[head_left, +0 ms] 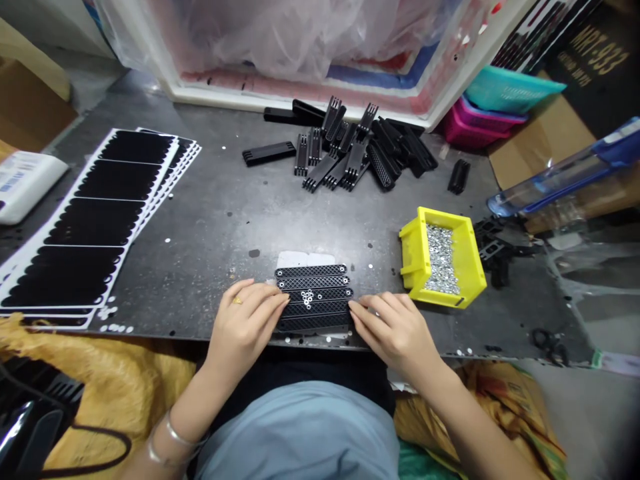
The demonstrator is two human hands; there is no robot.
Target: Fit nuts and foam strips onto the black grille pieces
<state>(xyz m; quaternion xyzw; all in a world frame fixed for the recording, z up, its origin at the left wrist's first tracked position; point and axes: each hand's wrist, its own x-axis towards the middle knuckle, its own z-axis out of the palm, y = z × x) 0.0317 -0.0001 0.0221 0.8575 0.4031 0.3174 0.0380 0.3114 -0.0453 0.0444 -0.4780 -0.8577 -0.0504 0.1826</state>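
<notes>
Several black plastic grille strips (313, 298) lie side by side on the grey metal worktop (215, 247), with a small cluster of silver washers (307, 299) on top of them. My left hand (245, 322) presses its fingertips against their left ends. My right hand (393, 330) does the same at the right ends. Nearby stands a yellow plastic bin (440, 257) full of silver washers, just beyond my right hand. A heap of black plastic parts (345, 143) lies farther back.
Stacked sheets of black adhesive pads (90, 220) lie on the left of the worktop. Black scissors (550, 345) sit at the right edge. Pink and teal baskets (480, 113) and a clear tube with blue trim (565, 170) stand at the back right. Loose washers dot the worktop.
</notes>
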